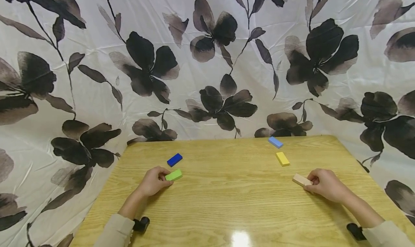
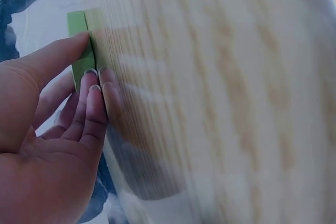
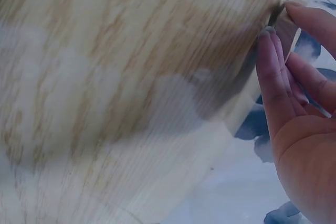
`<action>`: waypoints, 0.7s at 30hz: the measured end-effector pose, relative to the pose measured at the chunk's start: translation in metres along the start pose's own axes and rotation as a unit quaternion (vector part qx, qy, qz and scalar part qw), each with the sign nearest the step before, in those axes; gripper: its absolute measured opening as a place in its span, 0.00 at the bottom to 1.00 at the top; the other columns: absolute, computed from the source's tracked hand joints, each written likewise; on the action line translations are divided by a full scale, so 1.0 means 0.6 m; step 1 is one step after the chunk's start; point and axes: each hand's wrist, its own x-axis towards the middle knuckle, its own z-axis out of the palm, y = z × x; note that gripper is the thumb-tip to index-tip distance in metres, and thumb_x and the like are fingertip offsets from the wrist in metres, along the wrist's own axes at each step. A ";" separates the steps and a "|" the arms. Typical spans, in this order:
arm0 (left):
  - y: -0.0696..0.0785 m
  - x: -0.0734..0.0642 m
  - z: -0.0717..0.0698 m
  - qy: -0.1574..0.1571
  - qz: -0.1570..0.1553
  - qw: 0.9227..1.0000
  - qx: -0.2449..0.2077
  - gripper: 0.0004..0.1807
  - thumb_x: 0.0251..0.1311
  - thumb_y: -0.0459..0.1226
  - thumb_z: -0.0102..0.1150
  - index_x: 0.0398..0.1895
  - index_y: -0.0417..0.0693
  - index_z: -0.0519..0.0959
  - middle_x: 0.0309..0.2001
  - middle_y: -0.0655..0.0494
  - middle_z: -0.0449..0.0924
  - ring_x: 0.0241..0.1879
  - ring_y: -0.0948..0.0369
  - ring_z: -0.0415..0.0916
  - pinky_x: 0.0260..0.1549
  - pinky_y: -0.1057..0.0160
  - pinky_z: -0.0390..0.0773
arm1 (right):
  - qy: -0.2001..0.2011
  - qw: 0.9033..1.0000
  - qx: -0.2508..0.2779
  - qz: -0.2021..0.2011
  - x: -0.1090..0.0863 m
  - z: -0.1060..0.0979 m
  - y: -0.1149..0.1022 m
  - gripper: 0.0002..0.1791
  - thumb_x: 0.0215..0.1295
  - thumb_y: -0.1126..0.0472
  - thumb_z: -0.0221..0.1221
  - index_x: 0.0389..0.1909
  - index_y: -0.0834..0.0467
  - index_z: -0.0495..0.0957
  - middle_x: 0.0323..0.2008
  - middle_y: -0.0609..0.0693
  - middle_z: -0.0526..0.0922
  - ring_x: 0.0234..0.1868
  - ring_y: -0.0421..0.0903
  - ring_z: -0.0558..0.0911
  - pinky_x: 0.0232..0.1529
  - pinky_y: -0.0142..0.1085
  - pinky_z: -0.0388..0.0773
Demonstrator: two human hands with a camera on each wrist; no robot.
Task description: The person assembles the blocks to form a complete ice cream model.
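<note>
My left hand (image 1: 154,181) pinches a light green wooden block (image 1: 174,175) between thumb and fingers at the left of the table. In the left wrist view the thumb lies along the green block (image 2: 79,27), close over the wood. On the right, my right hand (image 1: 326,184) pinches the near end of a plain, pale wood block (image 1: 300,180). That block shows only in part in the right wrist view, behind the fingers (image 3: 275,77). A dark blue block (image 1: 174,160) lies just beyond the green one. Beyond the pale block lies a yellow block (image 1: 282,159).
A light blue block (image 1: 275,142) lies near the far edge of the wood-grain table (image 1: 227,196), behind the yellow one. A white cloth with dark flowers (image 1: 207,70) hangs behind the table and along its sides. Black straps (image 1: 141,224) sit at both wrists.
</note>
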 end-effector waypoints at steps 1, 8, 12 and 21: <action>0.000 0.000 -0.001 0.000 0.000 1.000 0.000 0.18 0.54 0.29 0.76 0.47 0.31 0.84 0.36 0.48 0.77 0.32 0.59 0.72 0.30 0.67 0.73 | -0.001 1.000 0.000 0.001 0.000 -0.001 -0.001 0.12 0.55 0.59 0.75 0.32 0.61 0.83 0.27 0.45 0.77 0.27 0.39 0.71 0.28 0.32 0.69; 0.002 0.000 -0.002 0.003 -0.006 1.000 0.007 0.18 0.54 0.30 0.76 0.48 0.32 0.84 0.37 0.48 0.78 0.33 0.59 0.72 0.31 0.66 0.73 | 0.000 1.000 0.001 -0.007 0.000 0.000 -0.010 0.10 0.54 0.59 0.76 0.30 0.58 0.83 0.24 0.43 0.76 0.26 0.37 0.70 0.28 0.31 0.68; 0.003 0.000 -0.002 0.006 -0.009 1.000 0.005 0.18 0.53 0.29 0.76 0.48 0.32 0.84 0.37 0.48 0.78 0.33 0.59 0.72 0.31 0.66 0.73 | -0.001 1.000 0.002 -0.013 0.002 0.001 -0.015 0.10 0.55 0.59 0.76 0.29 0.57 0.83 0.23 0.43 0.75 0.25 0.36 0.69 0.27 0.31 0.67; 0.008 0.002 -0.006 0.006 0.005 1.000 0.002 0.18 0.53 0.30 0.76 0.47 0.33 0.84 0.37 0.47 0.78 0.32 0.59 0.72 0.28 0.67 0.73 | -0.015 1.000 0.014 -0.013 0.006 0.003 -0.028 0.10 0.55 0.59 0.75 0.32 0.59 0.84 0.25 0.44 0.75 0.25 0.38 0.69 0.27 0.31 0.67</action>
